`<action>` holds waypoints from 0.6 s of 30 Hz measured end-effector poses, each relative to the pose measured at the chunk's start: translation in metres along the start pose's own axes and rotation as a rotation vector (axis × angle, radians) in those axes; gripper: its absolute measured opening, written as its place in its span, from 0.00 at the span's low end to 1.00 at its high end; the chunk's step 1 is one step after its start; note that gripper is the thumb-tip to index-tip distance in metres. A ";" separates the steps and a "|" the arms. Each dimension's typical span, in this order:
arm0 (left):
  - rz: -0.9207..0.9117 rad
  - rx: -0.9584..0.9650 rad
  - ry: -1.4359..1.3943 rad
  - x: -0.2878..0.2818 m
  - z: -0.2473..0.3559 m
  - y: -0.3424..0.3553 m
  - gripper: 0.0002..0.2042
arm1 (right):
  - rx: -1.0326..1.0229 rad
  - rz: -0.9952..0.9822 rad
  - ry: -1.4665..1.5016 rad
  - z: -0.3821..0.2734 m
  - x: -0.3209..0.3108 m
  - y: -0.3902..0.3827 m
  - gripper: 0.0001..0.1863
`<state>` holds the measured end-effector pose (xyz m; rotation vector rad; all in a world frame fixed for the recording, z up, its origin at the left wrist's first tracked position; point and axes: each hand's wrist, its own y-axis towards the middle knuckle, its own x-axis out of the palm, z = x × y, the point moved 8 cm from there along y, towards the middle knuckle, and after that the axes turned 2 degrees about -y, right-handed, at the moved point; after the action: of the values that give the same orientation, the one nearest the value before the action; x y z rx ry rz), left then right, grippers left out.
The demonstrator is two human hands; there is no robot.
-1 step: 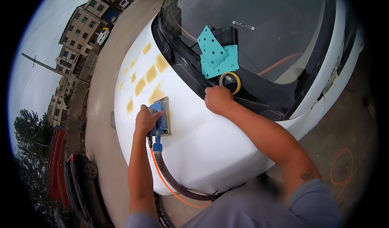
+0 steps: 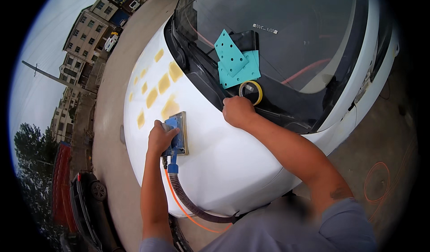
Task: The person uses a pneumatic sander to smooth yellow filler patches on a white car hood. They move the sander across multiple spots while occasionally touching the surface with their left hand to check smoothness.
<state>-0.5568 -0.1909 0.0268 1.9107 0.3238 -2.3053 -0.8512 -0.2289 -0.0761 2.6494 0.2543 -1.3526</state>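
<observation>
The left hand (image 2: 162, 137) is wrapped over a blue sander (image 2: 179, 140), its grip full of the tool, which sits flat on the white hood (image 2: 233, 167), between the near edge and the windshield edge, right beside the closest of the yellow patches (image 2: 170, 106). The likeliest trouble is a tilt: with one hand bearing down, uneven pressure on this curved panel could let a corner of the square pad dig a groove or thin the white surface around a patch.

The ribbed hose (image 2: 180, 194) and orange line (image 2: 195, 224) drop over the hood's near edge, close to the person's body; a snag there could tug the tool off its line or rub the paint.

The right hand (image 2: 238, 111) rests at the windshield edge with fingers curled; whether its grip holds anything, I cannot tell. Just beyond it, a tape roll (image 2: 260, 92) and loose green sheets (image 2: 239, 75) lie by the windshield's lower edge, where a careless elbow or a gust could send them sliding.
</observation>
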 end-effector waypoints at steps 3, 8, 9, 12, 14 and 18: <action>-0.008 0.021 0.019 0.002 -0.004 -0.008 0.34 | -0.030 0.003 0.022 -0.009 0.001 -0.001 0.09; 0.001 -0.015 0.000 -0.011 -0.034 0.054 0.35 | -0.023 0.018 0.043 -0.006 0.002 0.002 0.08; 0.016 -0.006 0.002 -0.015 -0.035 0.062 0.35 | -0.024 0.025 0.045 -0.008 0.002 0.000 0.08; 0.003 -0.014 0.010 -0.015 -0.031 0.054 0.36 | -0.040 0.018 0.050 -0.011 0.001 -0.002 0.08; -0.012 0.029 0.016 -0.004 -0.005 0.034 0.36 | -0.032 0.015 0.033 -0.005 -0.001 -0.002 0.08; 0.001 0.134 0.039 0.002 0.007 0.002 0.37 | -0.041 0.024 0.033 -0.005 -0.004 -0.002 0.09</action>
<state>-0.5634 -0.1944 0.0255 2.0179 0.1764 -2.3476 -0.8495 -0.2266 -0.0702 2.6348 0.2509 -1.2834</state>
